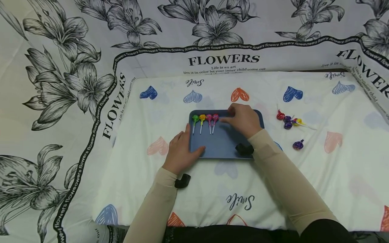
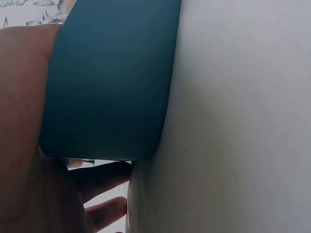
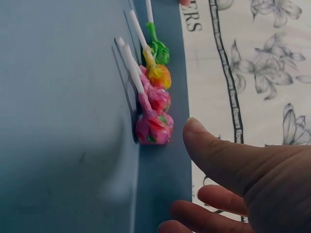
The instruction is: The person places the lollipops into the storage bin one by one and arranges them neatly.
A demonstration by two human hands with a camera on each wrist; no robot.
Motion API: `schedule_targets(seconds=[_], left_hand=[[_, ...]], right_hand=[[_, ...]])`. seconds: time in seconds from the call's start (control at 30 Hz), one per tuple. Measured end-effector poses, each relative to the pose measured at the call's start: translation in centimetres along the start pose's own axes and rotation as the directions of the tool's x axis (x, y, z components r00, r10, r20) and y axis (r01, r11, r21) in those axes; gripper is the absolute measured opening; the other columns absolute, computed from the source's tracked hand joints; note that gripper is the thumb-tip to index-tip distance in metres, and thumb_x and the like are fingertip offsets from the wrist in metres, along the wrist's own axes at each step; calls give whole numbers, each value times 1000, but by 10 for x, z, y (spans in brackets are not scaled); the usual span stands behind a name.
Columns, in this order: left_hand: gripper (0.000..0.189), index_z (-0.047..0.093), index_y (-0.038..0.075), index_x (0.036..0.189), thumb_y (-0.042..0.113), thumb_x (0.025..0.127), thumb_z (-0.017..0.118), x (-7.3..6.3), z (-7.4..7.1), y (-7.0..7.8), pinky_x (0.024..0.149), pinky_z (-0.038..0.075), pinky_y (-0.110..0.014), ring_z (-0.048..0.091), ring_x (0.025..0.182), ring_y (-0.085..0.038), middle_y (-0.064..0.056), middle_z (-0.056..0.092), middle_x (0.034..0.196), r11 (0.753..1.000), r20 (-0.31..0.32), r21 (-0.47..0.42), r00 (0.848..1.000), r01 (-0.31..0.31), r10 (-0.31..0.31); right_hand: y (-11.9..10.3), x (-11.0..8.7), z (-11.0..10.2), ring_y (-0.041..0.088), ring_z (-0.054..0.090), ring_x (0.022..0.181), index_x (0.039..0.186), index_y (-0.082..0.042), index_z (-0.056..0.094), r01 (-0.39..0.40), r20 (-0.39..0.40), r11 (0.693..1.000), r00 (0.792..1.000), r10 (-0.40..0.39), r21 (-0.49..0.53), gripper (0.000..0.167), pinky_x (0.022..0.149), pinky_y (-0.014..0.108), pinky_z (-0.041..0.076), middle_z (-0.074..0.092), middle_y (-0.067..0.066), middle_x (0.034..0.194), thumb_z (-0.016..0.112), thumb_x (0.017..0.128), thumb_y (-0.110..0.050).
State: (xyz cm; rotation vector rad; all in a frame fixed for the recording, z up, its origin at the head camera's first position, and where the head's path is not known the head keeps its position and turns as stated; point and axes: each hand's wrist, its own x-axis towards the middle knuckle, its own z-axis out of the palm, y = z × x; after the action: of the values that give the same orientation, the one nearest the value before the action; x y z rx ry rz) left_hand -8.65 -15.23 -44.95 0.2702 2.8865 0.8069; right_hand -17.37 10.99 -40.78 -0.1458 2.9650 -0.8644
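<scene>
A blue-grey tray (image 1: 218,145) holds a row of lollipops near its far edge: a green lollipop (image 1: 195,118), a yellow lollipop (image 1: 202,118) and two pink lollipops (image 1: 215,117), sticks toward the person. My left hand (image 1: 183,152) rests against the tray's left side, its thumb over the rim; in the left wrist view the fingers (image 2: 104,213) extend past the tray's wall. Over the tray's far right part is my right hand (image 1: 244,119), beside the nearest pink lollipop (image 3: 154,128). Nothing shows between its thumb and fingers in the right wrist view.
Right of the tray lies a loose cluster with a red lollipop (image 1: 280,115), purple lollipops (image 1: 287,124) and a yellow lollipop (image 1: 297,121). Nearer the person lies another purple lollipop (image 1: 298,145). A white cloth (image 1: 136,189) with hearts lies over a flower-printed cloth (image 1: 18,135).
</scene>
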Motion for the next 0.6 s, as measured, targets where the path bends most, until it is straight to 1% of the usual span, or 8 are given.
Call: schedule_targets(seconds=[0.1,0.2,0.37,0.6], left_hand=[[106,13,7,169,61,95,66,0,0,1,125,23,-58,32,153,-41,-14,39,167,1000,4,-3,1000,5,-5],[106,13,7,169,60,95,66,-1,-1,1,125,22,-58,32,154,-42,-15,40,166,1000,4,-8,1000,5,-5],[106,13,7,169,60,95,66,0,0,0,125,23,-58,32,153,-42,-15,40,166,1000,-6,-11,1000,-5,5],[105,13,8,170,59,94,66,0,1,-1,125,22,-58,32,153,-41,-15,41,166,1000,-6,-25,1000,3,-3]], right_hand=[[3,-3,-3,30,69,98,116,-5,73,-2,-10,1000,1000,2,-7,52,85,50,55,76,13,111,86,86,-46],[6,-6,-7,31,69,98,117,-4,73,-8,-17,1000,1000,8,-7,48,86,51,55,75,14,111,82,91,-44],[12,-11,-11,30,68,94,114,-4,75,-9,-37,1000,999,9,3,40,82,50,55,76,14,105,74,97,-41],[19,-18,-16,32,69,95,114,-3,75,-22,-56,1000,998,22,2,39,81,51,55,76,15,106,69,100,-39]])
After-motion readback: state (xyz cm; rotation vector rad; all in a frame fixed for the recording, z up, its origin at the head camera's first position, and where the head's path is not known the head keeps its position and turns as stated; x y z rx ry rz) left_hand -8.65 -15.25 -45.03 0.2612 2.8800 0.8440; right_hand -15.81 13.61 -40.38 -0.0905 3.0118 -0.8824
